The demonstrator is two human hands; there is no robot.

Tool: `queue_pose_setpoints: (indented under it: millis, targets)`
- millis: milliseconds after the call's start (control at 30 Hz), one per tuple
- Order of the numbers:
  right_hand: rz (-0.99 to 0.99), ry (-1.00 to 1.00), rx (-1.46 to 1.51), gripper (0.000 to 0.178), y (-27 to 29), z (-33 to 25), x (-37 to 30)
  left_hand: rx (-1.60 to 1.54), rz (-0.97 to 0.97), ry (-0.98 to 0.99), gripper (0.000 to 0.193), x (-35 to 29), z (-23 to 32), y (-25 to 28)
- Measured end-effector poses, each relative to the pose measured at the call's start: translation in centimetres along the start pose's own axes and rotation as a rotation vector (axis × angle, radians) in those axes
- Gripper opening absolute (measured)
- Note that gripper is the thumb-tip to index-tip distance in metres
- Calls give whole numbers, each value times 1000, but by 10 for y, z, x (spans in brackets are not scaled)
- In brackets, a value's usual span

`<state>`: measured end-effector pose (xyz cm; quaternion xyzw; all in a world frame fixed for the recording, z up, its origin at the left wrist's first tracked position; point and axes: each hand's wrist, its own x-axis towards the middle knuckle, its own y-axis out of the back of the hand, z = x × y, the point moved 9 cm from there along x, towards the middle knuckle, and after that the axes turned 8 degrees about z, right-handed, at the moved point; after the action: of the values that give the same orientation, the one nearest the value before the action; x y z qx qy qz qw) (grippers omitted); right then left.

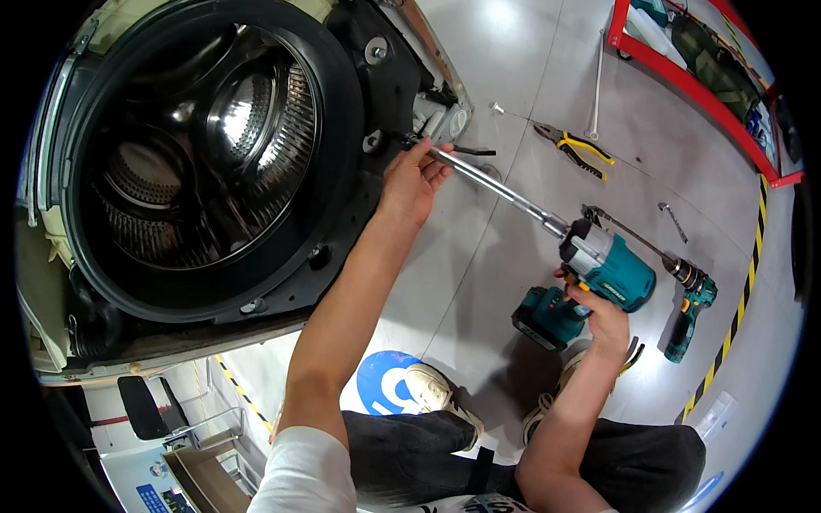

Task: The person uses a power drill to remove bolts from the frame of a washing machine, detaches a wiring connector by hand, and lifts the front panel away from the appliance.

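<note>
A teal cordless impact wrench (617, 267) is gripped in my right hand (599, 315), its battery pack pointing to the left. From its nose a long silver extension bar (500, 190) runs up and left to the washing machine. Around the bar's far end close the fingers of my left hand (412, 184), beside the black plate at the machine's right edge. What the bar's tip meets is hidden by those fingers. On the machine, the metal drum (231, 154) shows inside a black rubber ring (342, 111). Bolts with washers (374, 143) sit on the black plate.
On the tiled floor lie yellow-black pliers (575, 150), a long wrench (596, 94), a small wrench (673, 221) and a teal cordless drill (689, 299) with a long bit. A red-framed cart (701, 98) stands at upper right. My shoes (438, 389) are below. A chair (150, 406) stands lower left.
</note>
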<state>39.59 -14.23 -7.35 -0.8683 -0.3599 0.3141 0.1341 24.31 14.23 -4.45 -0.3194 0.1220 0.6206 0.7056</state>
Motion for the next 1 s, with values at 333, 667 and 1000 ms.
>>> queue_pose_setpoints:
  millis: [333, 667, 1000]
  targets:
    - [-89, -22, 20, 41, -22, 27, 2, 40, 56, -22, 16, 9, 7, 32]
    - [-91, 5, -29, 44, -28, 28, 0, 40, 32, -25, 15, 13, 11, 37]
    - [-53, 464, -723, 48, -28, 0, -12, 31, -14, -36, 12, 13, 16, 39]
